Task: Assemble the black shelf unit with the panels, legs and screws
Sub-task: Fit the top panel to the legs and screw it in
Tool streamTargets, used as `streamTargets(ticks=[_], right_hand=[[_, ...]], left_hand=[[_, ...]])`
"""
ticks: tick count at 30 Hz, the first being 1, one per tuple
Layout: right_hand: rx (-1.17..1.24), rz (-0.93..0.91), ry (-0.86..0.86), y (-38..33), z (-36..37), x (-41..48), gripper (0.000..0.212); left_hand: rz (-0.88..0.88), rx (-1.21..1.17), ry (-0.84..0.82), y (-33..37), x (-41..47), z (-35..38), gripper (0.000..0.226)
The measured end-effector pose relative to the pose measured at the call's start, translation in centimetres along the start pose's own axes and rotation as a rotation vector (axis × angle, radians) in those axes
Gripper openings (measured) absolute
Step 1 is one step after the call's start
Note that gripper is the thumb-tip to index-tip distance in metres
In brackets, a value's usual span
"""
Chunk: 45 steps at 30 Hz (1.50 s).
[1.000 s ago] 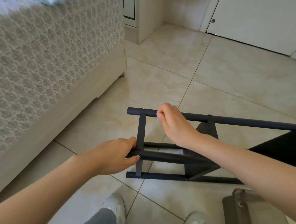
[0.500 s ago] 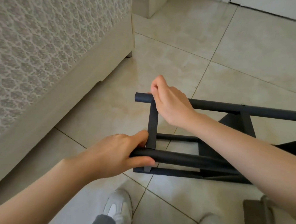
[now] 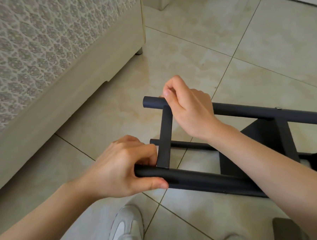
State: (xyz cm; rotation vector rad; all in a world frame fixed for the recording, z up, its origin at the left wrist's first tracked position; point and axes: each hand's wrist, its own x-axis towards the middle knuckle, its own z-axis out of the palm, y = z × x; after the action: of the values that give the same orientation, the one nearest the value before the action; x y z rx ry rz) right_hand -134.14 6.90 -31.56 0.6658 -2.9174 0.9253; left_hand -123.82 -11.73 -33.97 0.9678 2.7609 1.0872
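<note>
The black shelf unit (image 3: 206, 181) lies on its side above the tiled floor, its round legs running left to right. A short cross tube (image 3: 165, 136) joins the far leg (image 3: 264, 114) to the near leg. My left hand (image 3: 126, 166) grips the near leg at its left end, thumb underneath. My right hand (image 3: 187, 108) grips the far leg beside the cross tube joint, its fingertips pinched together at the top. A screw head (image 3: 278, 107) shows on the far leg. A black panel (image 3: 263, 136) is fixed between the legs at the right.
A bed with a patterned cover (image 3: 47, 49) fills the left side, its base close to the unit's left end. My two white shoes (image 3: 128, 226) stand on the tiles below. A grey object (image 3: 291, 237) sits at the lower right corner.
The view has tilted down and drawn closer to the unit. Both hands keep their hold on the legs; my right hand's fingertips now pinch at the top of the far leg.
</note>
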Motion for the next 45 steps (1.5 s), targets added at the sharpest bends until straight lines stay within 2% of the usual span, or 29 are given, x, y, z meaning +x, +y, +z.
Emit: streamTargets(ticks=[6, 13, 21, 23, 26, 30, 34, 40, 45], right_hand=[[-0.010, -0.007, 0.010, -0.1, 0.1, 0.0, 0.011], [-0.018, -0.018, 0.026, -0.3, 0.2, -0.2, 0.017], [-0.056, -0.023, 0.057, -0.1, 0.4, 0.0, 0.020], [0.047, -0.032, 0.045, 0.0, 0.2, -0.2, 0.017], [0.338, -0.075, 0.049, -0.1, -0.7, -0.9, 0.015], [0.421, -0.122, 0.035, 0.2, -2.3, -2.5, 0.009], [0.511, -0.037, -0.131, 1.4, -3.2, -4.8, 0.008], [0.498, 0.233, -0.573, 2.7, -2.7, -5.8, 0.008], [0.668, 0.401, -0.752, 2.5, -2.3, -4.3, 0.010]], left_hand=[[0.000, 0.000, 0.139, 0.1, 0.0, 0.5, 0.049], [0.107, 0.056, 0.096, 0.2, 0.2, 1.0, 0.054], [0.066, -0.188, 0.141, 0.3, 0.0, 2.2, 0.052], [0.053, -0.218, 0.146, 0.3, -0.2, 2.3, 0.054], [0.045, -0.231, 0.151, 0.3, -0.3, 2.3, 0.053], [0.035, -0.237, 0.151, 0.3, -0.2, 2.3, 0.053], [0.025, -0.233, 0.161, 0.4, -0.1, 2.3, 0.051], [0.011, -0.258, 0.181, 0.4, -0.1, 2.6, 0.045], [0.011, -0.256, 0.189, 0.4, 0.1, 2.6, 0.046]])
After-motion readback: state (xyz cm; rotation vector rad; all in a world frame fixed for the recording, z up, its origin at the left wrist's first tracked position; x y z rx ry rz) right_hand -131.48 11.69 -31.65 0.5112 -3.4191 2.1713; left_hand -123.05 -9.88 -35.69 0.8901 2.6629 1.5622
